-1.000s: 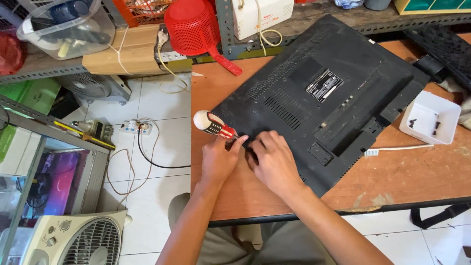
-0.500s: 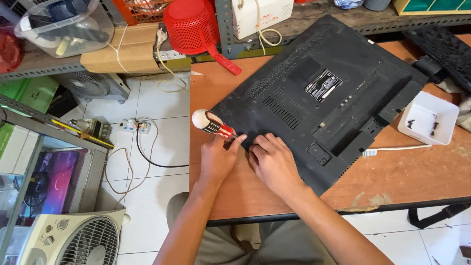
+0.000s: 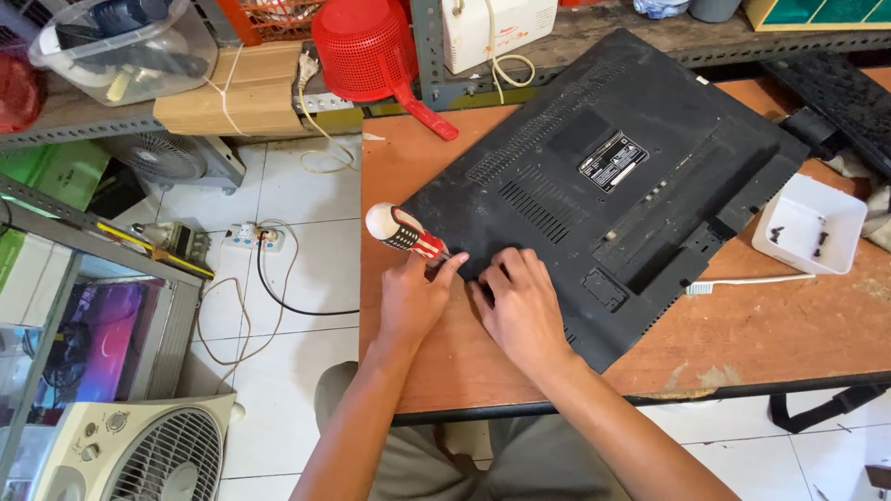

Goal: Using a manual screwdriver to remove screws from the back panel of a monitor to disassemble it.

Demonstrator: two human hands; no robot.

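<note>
— Near the middle of the frame, what were the hands busy with?

— Both sat at the lower-left corner of the black monitor back cover (image 3: 608,186), which lay face-down and askew on the brown wooden table (image 3: 742,334). The left hand (image 3: 413,297) had its fingers curled around a screwdriver with a red-striped, white-capped handle (image 3: 401,230); the handle leaned up and to the left, the tip hidden behind the fingers at the cover's edge. The right hand (image 3: 524,306) lay flat on the cover just beside it, fingers relaxed and spread, gripping nothing — only pressing down.

— How far along did it look?

— Partway, I'd judge. A small white tray (image 3: 809,227) at the right edge of the frame held a few dark screws, so some fastenings seemed to be out already. Yet the cover appeared seated on the set, not lifted at any edge I could see, and the corner under the tool looked unfinished.

— And what was left?

— Probably that corner screw, any others, then lifting off the cover. Whether more screws remained in the panel, I couldn't tell — too small and dark.
</note>
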